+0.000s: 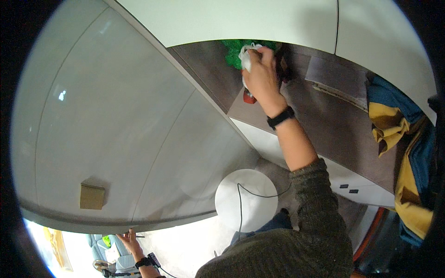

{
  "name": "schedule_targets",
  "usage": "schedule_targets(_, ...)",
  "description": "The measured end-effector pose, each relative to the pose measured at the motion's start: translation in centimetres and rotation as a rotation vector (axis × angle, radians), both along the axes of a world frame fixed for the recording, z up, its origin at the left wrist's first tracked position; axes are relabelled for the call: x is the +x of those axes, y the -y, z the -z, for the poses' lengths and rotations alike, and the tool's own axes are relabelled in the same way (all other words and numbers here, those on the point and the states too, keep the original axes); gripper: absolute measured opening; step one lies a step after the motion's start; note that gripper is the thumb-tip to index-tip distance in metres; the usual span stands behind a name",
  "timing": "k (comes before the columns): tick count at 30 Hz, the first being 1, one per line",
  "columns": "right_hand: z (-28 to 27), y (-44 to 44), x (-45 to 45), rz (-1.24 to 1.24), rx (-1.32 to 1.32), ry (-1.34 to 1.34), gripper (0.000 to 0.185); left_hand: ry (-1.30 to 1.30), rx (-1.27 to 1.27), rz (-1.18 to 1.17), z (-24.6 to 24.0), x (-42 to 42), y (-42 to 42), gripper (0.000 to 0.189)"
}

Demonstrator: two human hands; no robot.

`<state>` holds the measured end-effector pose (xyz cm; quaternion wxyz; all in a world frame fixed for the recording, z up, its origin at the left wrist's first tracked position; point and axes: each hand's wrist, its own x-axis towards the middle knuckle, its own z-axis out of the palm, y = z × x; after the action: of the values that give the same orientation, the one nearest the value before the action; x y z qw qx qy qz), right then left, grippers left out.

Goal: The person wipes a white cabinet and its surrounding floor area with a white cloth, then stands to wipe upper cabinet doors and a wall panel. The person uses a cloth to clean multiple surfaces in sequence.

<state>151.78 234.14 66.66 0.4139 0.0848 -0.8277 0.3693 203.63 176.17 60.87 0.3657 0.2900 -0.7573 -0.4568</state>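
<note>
Inside the dark recess below the pale cabinet doors, my right hand [261, 76] is shut on a crumpled white cloth or thin bag [246, 62]; which of the two I cannot tell. Bushy green foliage [233, 55] shows behind it, partly covered by the hand. Just under the hand, a small red object [249, 97] stands on the wood-look shelf [313, 118], its upper part hidden. Far off at the lower left, my left hand [130, 242] touches the edge of the large grey wall panel [139, 121], fingers apart and holding nothing.
Blue and yellow fabric [389, 118] hangs over the shelf's right side, beside a grey boxy object [337, 78]. A small box-shaped fixture [92, 196] sits on the panel. Below are a round white top [243, 205], a black cable [240, 212] and a grey chair [125, 262].
</note>
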Motion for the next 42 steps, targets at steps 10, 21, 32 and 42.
schedule_targets(10, 2.4, 2.9, -0.2, 0.081, 0.367, 0.069, 0.038, -0.014, 0.015, -0.029, 0.6, -0.1, 0.5, 0.087)
schedule_targets(21, 0.2, 4.4, -2.5, 0.198, 0.341, 0.055, 0.04, -0.048, 0.019, 0.012, 1.2, 0.1, 0.9, 0.082)
schedule_targets(32, 4.2, 2.3, 0.8, -0.04, 0.383, 0.094, 0.029, -0.067, -0.067, -0.003, 1.3, -0.5, -0.4, 0.085)
schedule_targets(42, 10.0, -9.5, -4.1, -0.072, -0.357, 0.64, 0.043, -0.012, -0.035, -0.043, 1.5, 0.1, 0.7, 0.08)
